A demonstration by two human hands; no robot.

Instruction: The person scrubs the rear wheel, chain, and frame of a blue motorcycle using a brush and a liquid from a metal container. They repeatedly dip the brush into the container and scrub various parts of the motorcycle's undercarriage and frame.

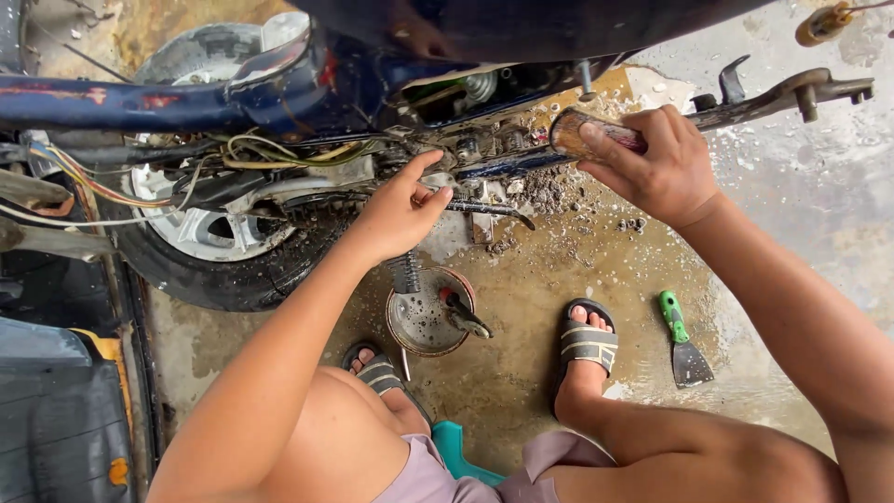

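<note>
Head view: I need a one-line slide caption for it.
Left hand reaches into a stripped motorbike frame while right hand grips a brush handle; scraper lies nearby.

Wet concrete floor (819, 214) — muddy, daylit.

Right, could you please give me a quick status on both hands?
Left hand fingers on grimy frame underside. Right hand gripping brush handle against frame. Wires hang left; scraper and bowl on wet floor.
</note>
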